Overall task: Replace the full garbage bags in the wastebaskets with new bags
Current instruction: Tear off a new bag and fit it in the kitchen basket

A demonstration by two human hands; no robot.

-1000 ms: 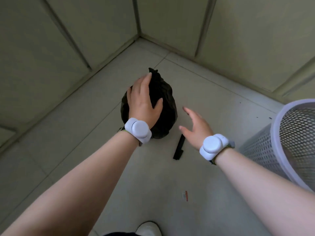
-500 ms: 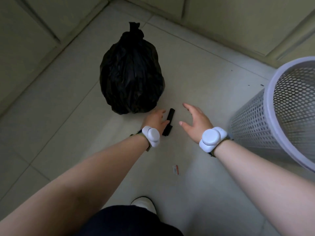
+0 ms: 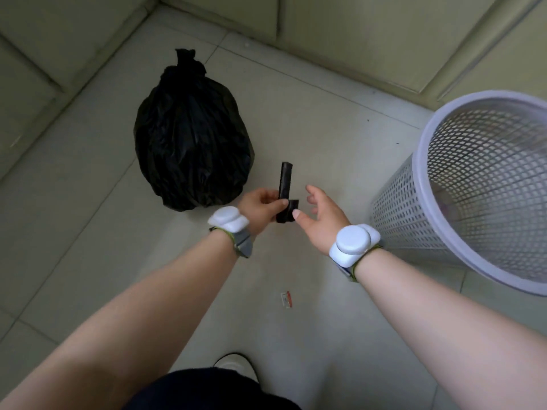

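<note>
A: What is new close by?
B: The left hand (image 3: pixel 260 207) has lifted the little black roll of new bags (image 3: pixel 285 187) off the floor (image 3: pixel 296 335). It pinches the roll. The right hand (image 3: pixel 321 220) is open, holds nothing, and is right beside the roll.
A: And farther off?
B: The full bag (image 3: pixel 192 143) sits tied on the floor, let go. The wastebasket (image 3: pixel 399 208) looks bare, so a new bag likely goes in next.

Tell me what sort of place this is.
Most likely a corner of an indoor room or corridor, perhaps in an office: pale tiled floor, panelled walls, a white mesh wastebasket and a tied black garbage bag standing on it.
</note>
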